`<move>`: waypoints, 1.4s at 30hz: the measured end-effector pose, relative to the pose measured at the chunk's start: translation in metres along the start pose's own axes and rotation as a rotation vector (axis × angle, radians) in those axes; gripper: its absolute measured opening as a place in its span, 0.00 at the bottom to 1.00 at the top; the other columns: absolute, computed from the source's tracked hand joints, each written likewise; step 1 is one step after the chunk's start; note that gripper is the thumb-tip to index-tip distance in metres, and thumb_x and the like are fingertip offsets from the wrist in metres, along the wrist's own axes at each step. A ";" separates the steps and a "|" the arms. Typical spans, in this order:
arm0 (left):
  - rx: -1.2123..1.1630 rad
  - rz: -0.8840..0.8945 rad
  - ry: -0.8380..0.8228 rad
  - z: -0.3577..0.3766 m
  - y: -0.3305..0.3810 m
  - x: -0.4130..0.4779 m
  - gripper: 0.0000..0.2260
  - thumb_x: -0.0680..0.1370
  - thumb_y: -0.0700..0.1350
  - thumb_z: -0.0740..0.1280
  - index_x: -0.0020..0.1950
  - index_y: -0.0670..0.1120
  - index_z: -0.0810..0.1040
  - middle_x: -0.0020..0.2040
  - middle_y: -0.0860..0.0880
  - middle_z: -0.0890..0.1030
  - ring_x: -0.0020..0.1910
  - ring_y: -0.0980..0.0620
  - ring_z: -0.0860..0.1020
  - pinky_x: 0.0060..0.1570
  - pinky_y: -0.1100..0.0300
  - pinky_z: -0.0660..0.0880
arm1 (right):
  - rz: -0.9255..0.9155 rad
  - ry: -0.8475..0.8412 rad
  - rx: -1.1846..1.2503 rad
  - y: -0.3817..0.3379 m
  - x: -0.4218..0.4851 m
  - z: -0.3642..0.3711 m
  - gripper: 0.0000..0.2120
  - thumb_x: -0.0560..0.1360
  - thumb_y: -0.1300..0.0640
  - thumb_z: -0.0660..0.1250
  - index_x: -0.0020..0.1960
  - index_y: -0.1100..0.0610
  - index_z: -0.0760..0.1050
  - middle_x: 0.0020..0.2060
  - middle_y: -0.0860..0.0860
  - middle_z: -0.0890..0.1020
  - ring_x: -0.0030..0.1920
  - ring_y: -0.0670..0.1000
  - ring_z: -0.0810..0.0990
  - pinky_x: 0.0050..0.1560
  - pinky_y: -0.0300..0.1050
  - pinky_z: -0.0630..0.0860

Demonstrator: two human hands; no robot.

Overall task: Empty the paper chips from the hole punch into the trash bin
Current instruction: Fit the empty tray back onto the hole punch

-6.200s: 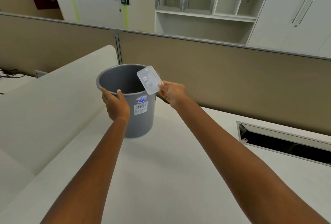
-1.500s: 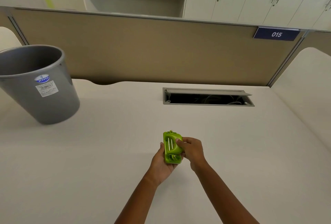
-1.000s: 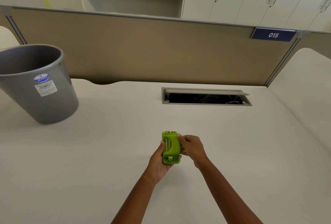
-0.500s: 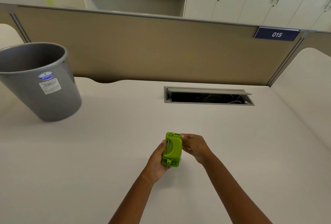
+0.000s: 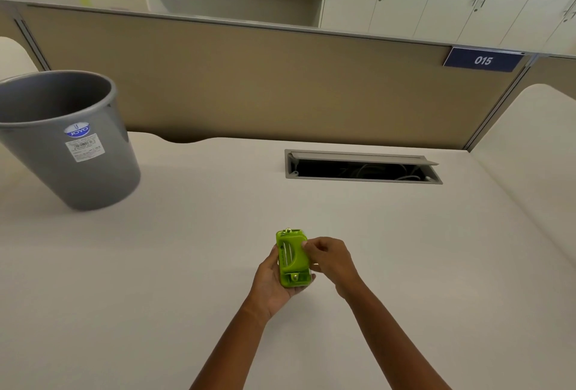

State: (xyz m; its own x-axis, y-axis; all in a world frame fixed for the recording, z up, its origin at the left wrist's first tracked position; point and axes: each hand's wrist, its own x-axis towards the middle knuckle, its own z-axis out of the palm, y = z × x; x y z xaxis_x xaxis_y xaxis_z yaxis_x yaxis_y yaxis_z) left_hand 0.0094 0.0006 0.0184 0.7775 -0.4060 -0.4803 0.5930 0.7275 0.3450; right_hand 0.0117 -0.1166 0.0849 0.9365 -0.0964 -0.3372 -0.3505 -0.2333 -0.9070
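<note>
A small lime-green hole punch [image 5: 292, 260] is held over the middle of the white desk [image 5: 187, 265], its flat underside turned up toward me. My left hand [image 5: 270, 280] cups it from below and from the left. My right hand [image 5: 331, 260] pinches its right edge with thumb and fingertips. The grey plastic trash bin [image 5: 62, 140] stands on the desk at the far left, well away from both hands, its mouth open upward. Its inside bottom is hidden from this angle.
A tan partition wall [image 5: 249, 84] closes the desk at the back, with a "015" sign [image 5: 482, 60] at its right. An open cable slot [image 5: 361, 168] sits in the desk behind the hands. White side panels rise at far left and right.
Six seconds ago my left hand held the bin and my right a clear tray at its rim. Since then both hands hold the punch, turning it slightly over the last second.
</note>
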 end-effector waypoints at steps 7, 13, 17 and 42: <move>0.004 -0.005 -0.040 0.000 0.004 0.004 0.20 0.79 0.54 0.52 0.51 0.45 0.79 0.42 0.41 0.86 0.39 0.43 0.84 0.47 0.46 0.78 | 0.038 -0.072 0.156 -0.009 -0.003 0.000 0.08 0.75 0.66 0.63 0.52 0.69 0.76 0.38 0.58 0.78 0.37 0.52 0.78 0.37 0.41 0.77; -0.019 0.001 -0.081 0.003 0.007 0.005 0.18 0.79 0.54 0.54 0.53 0.46 0.79 0.45 0.41 0.86 0.41 0.42 0.84 0.44 0.44 0.81 | -0.003 -0.078 0.161 -0.009 -0.002 -0.001 0.06 0.75 0.66 0.62 0.49 0.66 0.77 0.34 0.55 0.78 0.35 0.50 0.77 0.35 0.39 0.76; -0.008 0.001 -0.063 0.006 0.008 0.006 0.18 0.79 0.55 0.53 0.53 0.47 0.79 0.44 0.42 0.86 0.43 0.43 0.83 0.43 0.45 0.81 | -0.024 -0.023 0.130 -0.009 -0.001 -0.001 0.09 0.75 0.66 0.63 0.52 0.70 0.77 0.37 0.58 0.79 0.38 0.54 0.78 0.37 0.41 0.78; 0.295 0.198 0.000 0.013 0.014 0.003 0.18 0.82 0.51 0.50 0.55 0.44 0.76 0.49 0.42 0.80 0.45 0.45 0.79 0.36 0.53 0.80 | -0.021 -0.051 -0.022 -0.010 -0.004 -0.008 0.10 0.75 0.66 0.63 0.53 0.70 0.77 0.42 0.61 0.79 0.43 0.57 0.79 0.41 0.45 0.79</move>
State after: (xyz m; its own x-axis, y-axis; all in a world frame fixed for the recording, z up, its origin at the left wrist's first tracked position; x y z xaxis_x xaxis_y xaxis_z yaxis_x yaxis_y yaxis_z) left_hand 0.0227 0.0028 0.0326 0.8835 -0.2731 -0.3805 0.4656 0.6010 0.6496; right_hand 0.0112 -0.1216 0.0968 0.9426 -0.0421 -0.3312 -0.3306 -0.2563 -0.9083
